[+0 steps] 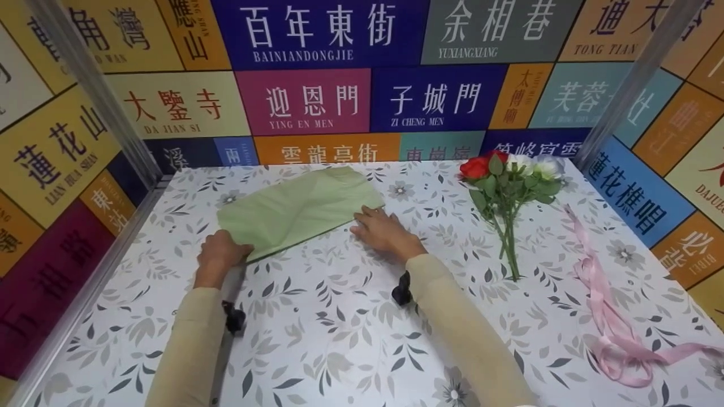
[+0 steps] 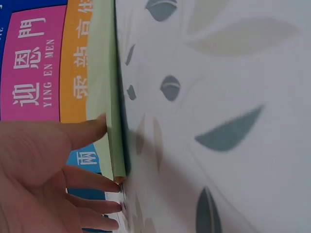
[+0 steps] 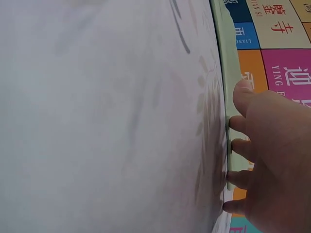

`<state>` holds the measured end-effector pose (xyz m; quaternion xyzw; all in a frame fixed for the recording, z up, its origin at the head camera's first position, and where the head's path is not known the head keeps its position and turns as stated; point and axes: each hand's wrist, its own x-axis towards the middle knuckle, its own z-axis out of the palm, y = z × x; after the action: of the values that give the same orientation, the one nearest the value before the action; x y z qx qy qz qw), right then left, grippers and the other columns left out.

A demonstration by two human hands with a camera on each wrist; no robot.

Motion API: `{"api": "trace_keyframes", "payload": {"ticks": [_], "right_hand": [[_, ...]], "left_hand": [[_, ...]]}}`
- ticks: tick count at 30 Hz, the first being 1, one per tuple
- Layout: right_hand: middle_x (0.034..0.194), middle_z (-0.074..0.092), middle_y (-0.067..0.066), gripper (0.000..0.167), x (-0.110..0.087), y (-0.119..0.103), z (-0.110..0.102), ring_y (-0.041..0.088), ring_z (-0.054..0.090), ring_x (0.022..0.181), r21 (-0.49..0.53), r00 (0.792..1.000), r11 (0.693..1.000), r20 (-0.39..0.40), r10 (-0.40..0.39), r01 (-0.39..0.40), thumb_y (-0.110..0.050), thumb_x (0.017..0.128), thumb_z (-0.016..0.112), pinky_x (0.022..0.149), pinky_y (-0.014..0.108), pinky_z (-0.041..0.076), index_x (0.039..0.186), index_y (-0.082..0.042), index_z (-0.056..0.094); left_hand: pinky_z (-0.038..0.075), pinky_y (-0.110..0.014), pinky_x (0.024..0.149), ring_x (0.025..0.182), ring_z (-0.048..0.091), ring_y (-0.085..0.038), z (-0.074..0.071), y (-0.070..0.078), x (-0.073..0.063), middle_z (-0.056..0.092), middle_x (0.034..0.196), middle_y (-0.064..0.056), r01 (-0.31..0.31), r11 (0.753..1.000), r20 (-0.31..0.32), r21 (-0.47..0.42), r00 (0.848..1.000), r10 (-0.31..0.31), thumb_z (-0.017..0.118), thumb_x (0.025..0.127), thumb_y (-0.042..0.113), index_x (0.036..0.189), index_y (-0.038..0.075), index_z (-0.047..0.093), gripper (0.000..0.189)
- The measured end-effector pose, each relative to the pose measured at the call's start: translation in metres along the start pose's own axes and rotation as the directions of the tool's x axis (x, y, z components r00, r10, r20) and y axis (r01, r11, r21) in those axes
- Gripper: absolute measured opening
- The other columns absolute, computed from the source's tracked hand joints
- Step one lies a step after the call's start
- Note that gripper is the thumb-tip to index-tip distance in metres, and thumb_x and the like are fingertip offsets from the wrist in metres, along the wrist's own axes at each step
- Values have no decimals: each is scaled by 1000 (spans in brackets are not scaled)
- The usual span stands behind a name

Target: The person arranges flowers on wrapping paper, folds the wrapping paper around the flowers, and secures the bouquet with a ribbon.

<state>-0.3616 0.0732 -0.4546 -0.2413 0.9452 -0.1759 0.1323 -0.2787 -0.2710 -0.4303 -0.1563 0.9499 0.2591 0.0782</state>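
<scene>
A folded sheet of light green wrapping paper [image 1: 297,209] lies slanted on the table, creased across its top. My left hand [image 1: 220,251] is at its near left corner. In the left wrist view, the thumb [image 2: 90,132] presses on the folded paper edge [image 2: 114,97], and the other fingers reach down beside the corner. At the paper's right end rests my right hand [image 1: 387,230]. Its fingers are spread, and in the right wrist view the fingertips [image 3: 238,124] touch the paper edge [image 3: 231,87] and the table. The underside of the paper is hidden.
Right of the paper lies a bunch of red and white flowers [image 1: 503,192] with green stems. A loose pink ribbon [image 1: 605,308] trails along the table's right side. The table [image 1: 317,350] has a leaf-patterned cover, and sign-covered walls [image 1: 305,102] enclose it.
</scene>
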Motion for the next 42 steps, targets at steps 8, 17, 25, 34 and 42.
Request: {"api": "trace_keyframes", "payload": {"ticks": [8, 17, 25, 34, 42], "right_hand": [[168, 18, 11, 59, 1, 0, -1, 43, 14, 154, -28, 999, 1000, -33, -5, 4, -44, 108, 35, 124, 62, 12, 157, -12, 34], [168, 17, 14, 61, -5, 4, 0, 42, 14, 155, 15, 999, 1000, -49, -16, 17, -42, 107, 37, 125, 59, 12, 157, -7, 31], [169, 15, 12, 64, -12, 6, -7, 33, 14, 156, 182, 997, 983, -79, -14, 29, -44, 108, 38, 126, 53, 16, 158, -7, 28], [162, 33, 12, 60, -19, -1, -24, 32, 38, 146, 537, 969, 840, -240, 63, 78, -44, 107, 42, 118, 50, 35, 156, -11, 35], [163, 31, 14, 61, -31, -4, -48, 35, 40, 146, 844, 950, 521, -254, 183, 126, -40, 108, 40, 114, 55, 39, 159, -10, 25]], "left_hand": [[45, -58, 102, 113, 61, -43, -5, 0, -4, 64, 124, -28, 47, 985, -116, -166, 991, -67, 68, 89, 22, 113, -9, 63, 39], [51, -31, 73, 89, 64, -27, -2, 7, -13, 72, 102, -19, -91, 910, -311, -405, 949, -43, 64, 90, 17, 102, -3, 74, 25], [48, -28, 79, 92, 67, -28, 3, 30, -29, 72, 98, -20, -308, 839, -470, -449, 880, 72, 60, 89, 11, 98, 0, 68, 17], [49, -46, 104, 113, 68, -32, 10, 63, -56, 73, 110, -19, -594, 738, -524, -320, 760, 385, 62, 92, 4, 98, 0, 60, 7], [50, -53, 98, 105, 70, -35, 23, 84, -79, 75, 114, -15, -748, 662, -543, -49, 576, 611, 65, 93, 0, 94, 3, 60, 6]]}}
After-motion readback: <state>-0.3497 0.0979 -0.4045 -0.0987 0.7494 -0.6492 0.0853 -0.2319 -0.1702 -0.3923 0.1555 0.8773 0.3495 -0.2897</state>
